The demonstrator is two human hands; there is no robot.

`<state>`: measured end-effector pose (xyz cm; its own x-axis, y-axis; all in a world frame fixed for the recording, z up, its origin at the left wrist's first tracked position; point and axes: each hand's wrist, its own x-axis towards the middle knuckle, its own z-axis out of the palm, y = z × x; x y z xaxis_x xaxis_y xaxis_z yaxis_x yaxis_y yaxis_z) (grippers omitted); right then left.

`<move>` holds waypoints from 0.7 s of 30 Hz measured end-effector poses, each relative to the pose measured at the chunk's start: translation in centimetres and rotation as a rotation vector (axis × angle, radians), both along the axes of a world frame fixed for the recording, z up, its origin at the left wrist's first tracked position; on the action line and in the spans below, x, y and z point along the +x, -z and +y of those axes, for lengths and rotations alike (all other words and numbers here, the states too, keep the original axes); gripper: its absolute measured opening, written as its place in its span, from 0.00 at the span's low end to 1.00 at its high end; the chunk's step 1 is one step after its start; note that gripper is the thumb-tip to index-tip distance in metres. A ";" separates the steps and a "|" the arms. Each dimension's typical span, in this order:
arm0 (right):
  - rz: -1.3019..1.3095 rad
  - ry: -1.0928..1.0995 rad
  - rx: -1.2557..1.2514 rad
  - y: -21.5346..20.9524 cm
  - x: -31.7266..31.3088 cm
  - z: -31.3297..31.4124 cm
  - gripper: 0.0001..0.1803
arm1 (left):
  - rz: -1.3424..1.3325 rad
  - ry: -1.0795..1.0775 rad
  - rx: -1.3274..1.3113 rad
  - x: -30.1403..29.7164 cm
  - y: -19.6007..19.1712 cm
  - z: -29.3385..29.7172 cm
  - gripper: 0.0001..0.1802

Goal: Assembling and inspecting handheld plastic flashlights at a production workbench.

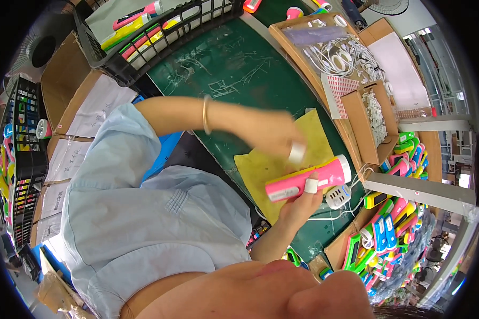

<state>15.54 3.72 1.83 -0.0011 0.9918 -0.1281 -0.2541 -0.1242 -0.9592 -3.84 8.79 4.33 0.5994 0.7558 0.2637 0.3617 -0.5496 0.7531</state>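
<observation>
Fingers of the right hand (298,204) wrap around a pink and yellow flashlight (308,179), holding it over a yellow cloth (261,165) on the green desk (223,64). The left hand (274,133) hangs just above the flashlight, blurry, so I cannot tell if it is open or closed. A white charger (338,195) sits beside the flashlight. Boxes of bright flashlights (388,228) lie nearby.

Flashlight (307,181) on mat (261,165), cable box (330,48) behind, charger (338,196) beside
</observation>
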 end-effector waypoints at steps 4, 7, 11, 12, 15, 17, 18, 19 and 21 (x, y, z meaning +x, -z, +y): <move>-0.565 -0.067 -0.098 1.7 3.8 1.4 0.17 | 0.206 -1.083 0.598 -11.0 4.4 9.6 0.16; -1.466 -0.003 0.193 -0.4 4.0 0.7 0.20 | 0.130 -0.992 -0.243 -13.9 4.7 12.0 0.20; -1.796 0.017 0.605 -4.9 0.8 3.4 0.30 | -0.608 -0.928 -0.446 -13.5 6.7 16.0 0.15; -1.791 0.034 0.759 -5.6 -1.7 5.0 0.34 | -0.778 -0.922 -0.440 -14.9 7.4 16.0 0.14; -1.630 0.000 1.056 -4.8 -6.6 12.1 0.40 | -0.977 -0.882 -0.489 -13.6 7.2 16.8 0.10; -1.657 -0.002 1.217 -3.8 -9.6 16.5 0.39 | -1.055 -0.796 -0.381 -13.1 7.1 17.1 0.10; -1.669 0.006 1.285 -3.1 -10.9 18.3 0.37 | -1.201 -0.813 -0.285 -12.3 6.2 17.0 0.12; -1.698 -0.018 1.232 -1.9 -11.1 20.9 0.35 | -1.203 -0.576 -0.346 -12.4 5.0 16.6 0.12; -1.676 0.022 1.203 -1.1 -11.7 22.8 0.28 | -1.250 -0.399 -0.390 -12.5 1.8 14.4 0.16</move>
<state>3.85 26.56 2.96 -0.5892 0.5603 0.5822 0.7741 0.5979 0.2080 -16.38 23.15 2.55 -0.1527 0.9687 0.1958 -0.5850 -0.2483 0.7721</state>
